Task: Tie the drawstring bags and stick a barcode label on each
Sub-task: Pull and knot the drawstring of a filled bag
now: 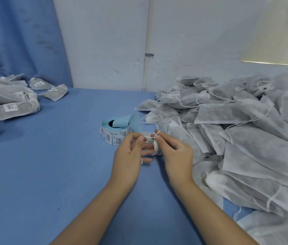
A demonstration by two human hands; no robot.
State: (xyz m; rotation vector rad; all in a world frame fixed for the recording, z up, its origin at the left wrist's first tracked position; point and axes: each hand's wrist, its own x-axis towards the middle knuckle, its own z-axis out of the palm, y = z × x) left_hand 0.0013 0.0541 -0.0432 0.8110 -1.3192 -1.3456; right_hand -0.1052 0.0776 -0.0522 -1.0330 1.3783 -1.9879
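Just above the worktop, the left hand and right hand each pinch the string, taut between them. The bag sits at the right fingers, gathered mouth towards the person, long axis apparently running away rightward. If a pinch slips, the knot could slacken and the mouth reopen. Beyond lie the label roll and the untied pile.

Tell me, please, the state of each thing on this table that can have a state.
left hand, pinches the drawstring.
right hand, pinches the drawstring too.
drawstring, stretched taut between both hands.
bag in hand, mouth gathered, no label visible.
label roll, lying flat, partly unrolled, labels trailing.
right pile of bags, strings loose, no labels visible.
left pile of bags, labelled.
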